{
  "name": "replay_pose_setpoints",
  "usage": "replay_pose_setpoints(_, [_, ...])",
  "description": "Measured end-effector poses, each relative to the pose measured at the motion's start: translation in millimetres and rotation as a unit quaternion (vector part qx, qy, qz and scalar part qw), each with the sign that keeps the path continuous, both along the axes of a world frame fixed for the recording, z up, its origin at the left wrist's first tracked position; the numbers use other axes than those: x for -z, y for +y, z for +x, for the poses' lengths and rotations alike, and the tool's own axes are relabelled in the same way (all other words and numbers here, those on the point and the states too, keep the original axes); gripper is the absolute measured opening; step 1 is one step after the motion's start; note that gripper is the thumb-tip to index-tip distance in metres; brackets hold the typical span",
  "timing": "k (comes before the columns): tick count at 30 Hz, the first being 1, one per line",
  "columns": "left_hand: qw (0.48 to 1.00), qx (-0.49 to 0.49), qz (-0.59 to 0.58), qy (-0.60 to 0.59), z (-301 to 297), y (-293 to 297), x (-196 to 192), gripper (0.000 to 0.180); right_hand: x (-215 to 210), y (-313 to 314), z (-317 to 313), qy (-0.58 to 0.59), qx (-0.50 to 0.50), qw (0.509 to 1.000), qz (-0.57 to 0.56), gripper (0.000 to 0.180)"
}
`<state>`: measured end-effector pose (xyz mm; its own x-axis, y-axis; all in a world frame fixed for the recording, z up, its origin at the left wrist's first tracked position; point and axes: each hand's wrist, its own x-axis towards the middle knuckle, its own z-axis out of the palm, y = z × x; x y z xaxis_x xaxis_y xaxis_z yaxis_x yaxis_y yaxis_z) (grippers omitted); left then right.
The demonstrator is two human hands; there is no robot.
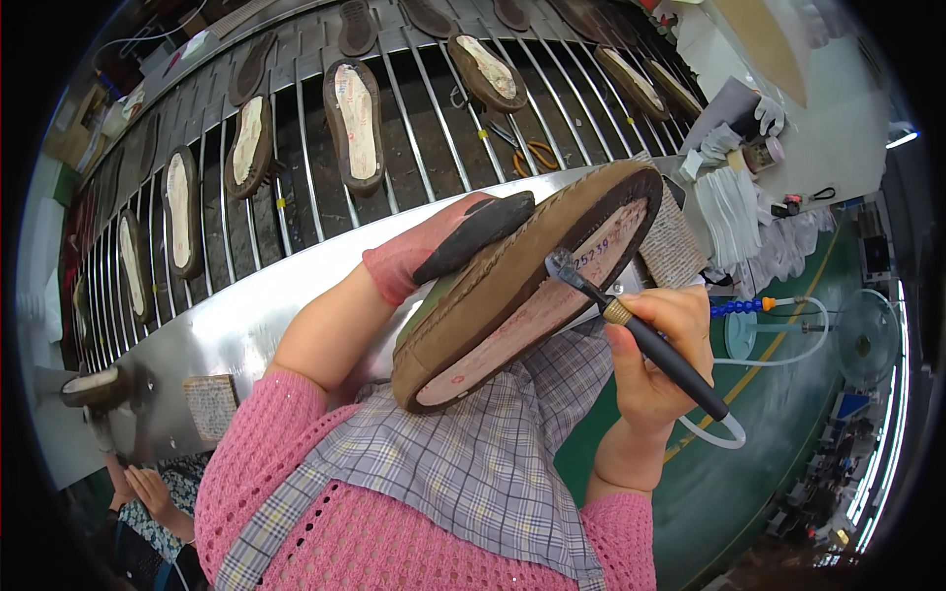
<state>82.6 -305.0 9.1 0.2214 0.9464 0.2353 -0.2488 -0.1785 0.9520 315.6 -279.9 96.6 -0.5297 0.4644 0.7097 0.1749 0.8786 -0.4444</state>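
My left hand (448, 244), in a red and black glove, grips a brown shoe (434, 353) by its upper. The shoe is tilted with its underside toward me, showing a pinkish insole board (512, 357) with stamped marks inside a dark rim. In my bare right hand (662, 345) is a hose-fed glue brush (680, 374) with a black handle and a brass-coloured collar. Its dark tip lies over the underside near the forefoot; whether it touches cannot be made out. A clear hose (724, 440) runs from the handle's end.
Beyond the metal ledge (266, 305), a rack of metal rods (305, 163) carries several soles (353, 123). Orange-handled pliers (537, 156) lie among the rods. White gloves (729, 212) are piled at the right. Another person's hand (153, 492) shows at lower left, near a shoe (94, 387).
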Motion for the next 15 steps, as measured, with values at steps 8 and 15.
replay_pose_setpoints(8, [0.993,-0.046,-0.072,-0.080,14,2,22,0.036,4,13,0,0.026,0.003,1.000,-0.002,0.021])
replay_pose_setpoints(15, [0.981,-0.072,-0.109,-0.141,29,-2,41,0.036,18,4,-3,0.014,0.002,1.000,0.011,0.024])
